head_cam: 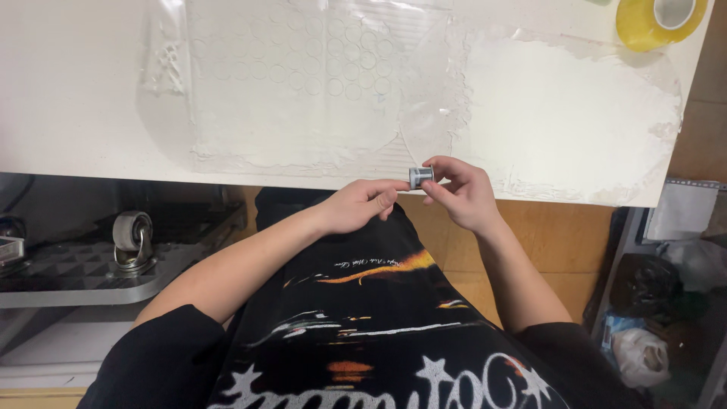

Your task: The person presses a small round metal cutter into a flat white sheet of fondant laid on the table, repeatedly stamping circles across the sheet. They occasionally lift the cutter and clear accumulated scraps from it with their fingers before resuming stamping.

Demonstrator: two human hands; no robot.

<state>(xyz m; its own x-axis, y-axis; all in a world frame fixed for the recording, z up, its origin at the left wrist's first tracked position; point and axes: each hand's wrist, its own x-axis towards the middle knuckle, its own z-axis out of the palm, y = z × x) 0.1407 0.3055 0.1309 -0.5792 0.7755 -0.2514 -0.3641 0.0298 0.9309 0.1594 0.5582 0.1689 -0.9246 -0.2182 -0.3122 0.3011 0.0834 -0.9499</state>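
Observation:
A small grey cylindrical piece, like a tiny roll or spool, is pinched between the fingertips of my right hand at the near edge of the white table. My left hand sits just left of it, fingers curled, its fingertips touching the piece. Both hands hover over my lap, below the table's edge. Beyond them on the table lie clear plastic sheets with rows of round cut-outs.
A yellow tape roll lies at the table's far right corner. Below left is a metal cart platform with a caster wheel. Bags and a wire rack stand at the right. A wooden floor shows under the table.

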